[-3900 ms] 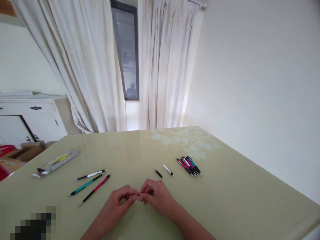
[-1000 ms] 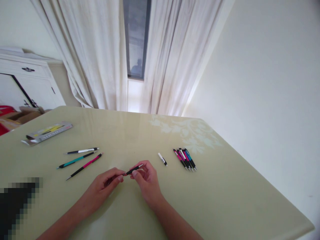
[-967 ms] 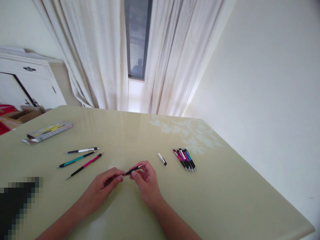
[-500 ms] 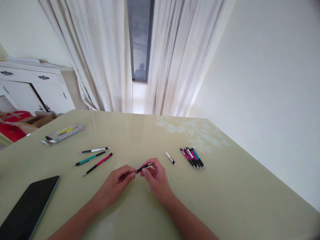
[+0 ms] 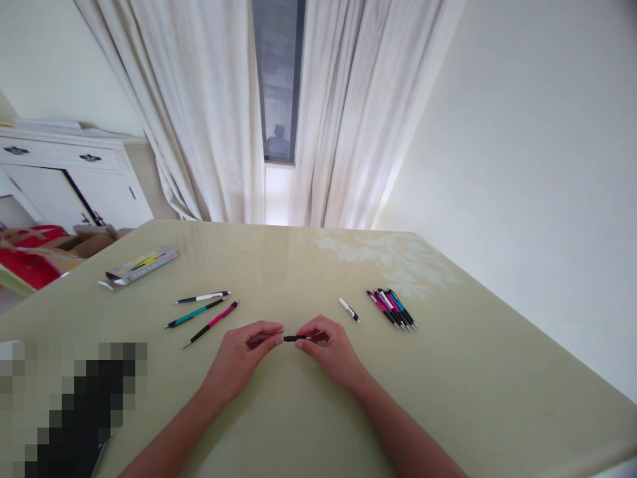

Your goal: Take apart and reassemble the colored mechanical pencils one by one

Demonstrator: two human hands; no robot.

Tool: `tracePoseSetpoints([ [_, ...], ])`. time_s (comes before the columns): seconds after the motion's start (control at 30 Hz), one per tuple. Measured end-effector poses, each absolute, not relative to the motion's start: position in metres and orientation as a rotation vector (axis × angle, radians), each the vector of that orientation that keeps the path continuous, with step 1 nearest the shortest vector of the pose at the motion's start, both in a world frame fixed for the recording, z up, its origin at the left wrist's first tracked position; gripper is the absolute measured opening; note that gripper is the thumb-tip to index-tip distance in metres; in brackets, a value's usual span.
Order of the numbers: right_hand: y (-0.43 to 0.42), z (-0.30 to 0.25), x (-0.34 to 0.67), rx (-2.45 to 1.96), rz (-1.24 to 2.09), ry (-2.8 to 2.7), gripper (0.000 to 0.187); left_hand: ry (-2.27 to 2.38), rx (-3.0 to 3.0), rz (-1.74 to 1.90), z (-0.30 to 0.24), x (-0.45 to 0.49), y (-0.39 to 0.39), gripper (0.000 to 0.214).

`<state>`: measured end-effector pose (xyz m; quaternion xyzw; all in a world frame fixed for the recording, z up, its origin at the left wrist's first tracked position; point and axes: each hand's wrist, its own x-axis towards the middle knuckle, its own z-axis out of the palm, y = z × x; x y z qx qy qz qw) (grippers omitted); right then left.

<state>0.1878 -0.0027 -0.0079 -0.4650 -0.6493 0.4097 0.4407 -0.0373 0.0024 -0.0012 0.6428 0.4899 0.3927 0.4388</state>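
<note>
The left hand (image 5: 257,348) and right hand (image 5: 328,345) pinch one thin black pen piece (image 5: 290,338) by its ends, over the near part of the shiny pale green table (image 5: 472,372). Their fingertips point at each other. On the table's left, a long grey-and-yellow cardboard box (image 5: 144,267) lies open-ended, its inside too dark to see.

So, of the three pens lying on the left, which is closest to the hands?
The pink pen, nearest the left hand; the teal pen and white pen lie farther off.
</note>
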Motion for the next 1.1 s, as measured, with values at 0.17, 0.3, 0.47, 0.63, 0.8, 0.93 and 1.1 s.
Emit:
tracePoseSetpoints([
  [0.17, -0.007, -0.003, 0.183, -1.136, 0.960, -1.657, 0.009, 1.106, 1.374, 1.056, -0.003, -0.035, 0.005, 0.037],
  [0.3, -0.011, 0.001, 0.175, -1.122, 1.007, -1.644, 0.011, 1.035, 1.321, 1.030, -0.005, -0.030, 0.004, 0.035],
  [0.47, 0.002, 0.002, 0.199, -1.315, 0.731, -1.662, 0.019, 1.052, 1.349, 1.011, -0.009, -0.027, 0.002, 0.042],
  [0.63, 0.028, -0.017, 0.258, -1.754, -0.026, -1.631, 0.016, 1.094, 1.461, 0.988, -0.010, -0.031, -0.001, 0.037],
  [0.8, 0.035, -0.025, 0.268, -1.818, 0.135, -1.701, 0.003, 1.157, 1.749, 0.994, -0.008, -0.033, -0.004, 0.033],
  [0.93, 0.023, -0.009, 0.240, -1.501, 0.470, -1.726, 0.006, 1.166, 1.958, 0.956, -0.009, -0.035, -0.003, 0.028],
  [1.1, 0.003, 0.008, 0.207, -1.183, 0.596, -1.836, 0.006, 1.138, 2.035, 0.912, -0.009, -0.035, -0.003, 0.028],
])
